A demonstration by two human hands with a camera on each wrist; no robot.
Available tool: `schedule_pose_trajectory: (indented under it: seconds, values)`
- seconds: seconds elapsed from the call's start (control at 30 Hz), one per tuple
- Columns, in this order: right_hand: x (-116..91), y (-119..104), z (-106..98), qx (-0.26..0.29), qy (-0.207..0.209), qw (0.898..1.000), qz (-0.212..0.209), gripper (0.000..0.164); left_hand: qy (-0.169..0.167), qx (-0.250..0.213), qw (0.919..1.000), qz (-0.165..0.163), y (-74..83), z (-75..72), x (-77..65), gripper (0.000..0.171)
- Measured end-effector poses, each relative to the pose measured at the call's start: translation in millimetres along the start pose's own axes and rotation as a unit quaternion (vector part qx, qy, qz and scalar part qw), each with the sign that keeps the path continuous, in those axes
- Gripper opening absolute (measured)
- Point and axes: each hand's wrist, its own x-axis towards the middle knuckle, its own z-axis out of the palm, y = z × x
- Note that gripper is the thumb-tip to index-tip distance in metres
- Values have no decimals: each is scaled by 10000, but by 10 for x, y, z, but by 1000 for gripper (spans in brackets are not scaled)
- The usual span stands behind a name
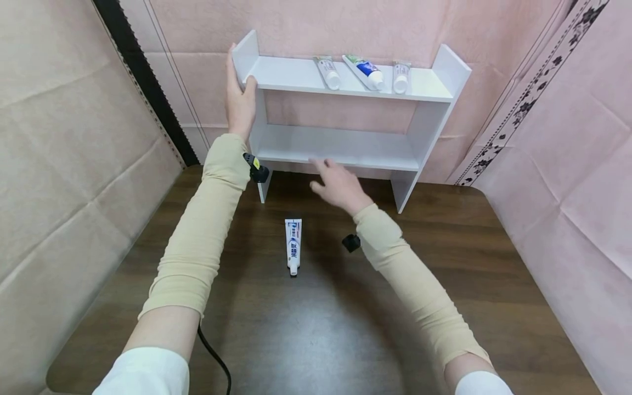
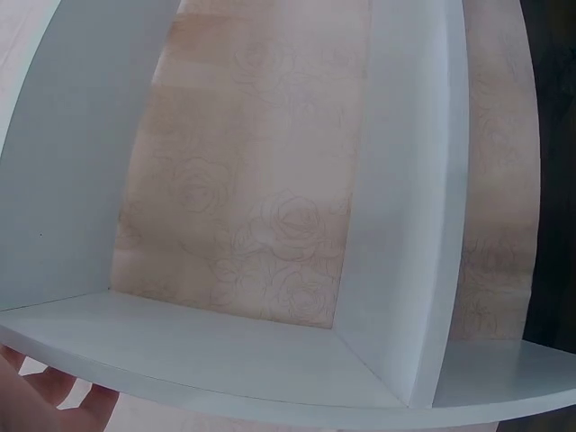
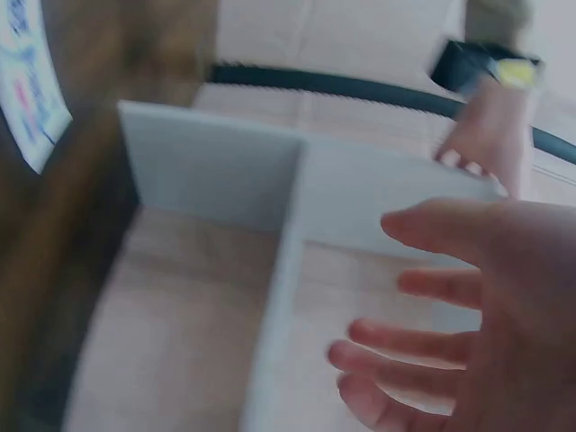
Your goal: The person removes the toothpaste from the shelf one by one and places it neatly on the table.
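Head view: my left hand [image 1: 240, 104] grips white rack [image 1: 340, 144] by upper left side, probably to keep it steady. Right hand [image 1: 340, 186] holds nothing, fingers loose and apart, near lower board. Toothpaste tube [image 1: 293, 244] lies flat on table [image 1: 291, 340], cap my way, easy reach I guess. Top board [image 1: 291, 74] carries three more tubes [image 1: 364, 69], caps facing front.
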Motion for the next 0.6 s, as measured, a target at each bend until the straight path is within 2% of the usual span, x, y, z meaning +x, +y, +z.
schedule_pose_trajectory:
  seconds: [0.13, 0.3, 0.43, 0.6]
  values:
    - [62, 9, -330, 76, 808, 9967, -86, 63, 18, -65, 10000, -10, 4, 4, -4, 65]
    - [109, -14, -657, -8, 1671, 9858, -166, 72, 63, -103, 9999, 48, -5, 9, -1, 66]
    - [181, -19, -851, -169, 1928, 9811, -63, 78, 87, -153, 9998, 11, -6, 9, 6, 67]
    - [322, 4, -1041, -207, 1940, 9806, 177, 78, 51, -221, 9997, -45, 0, 0, 8, 67]
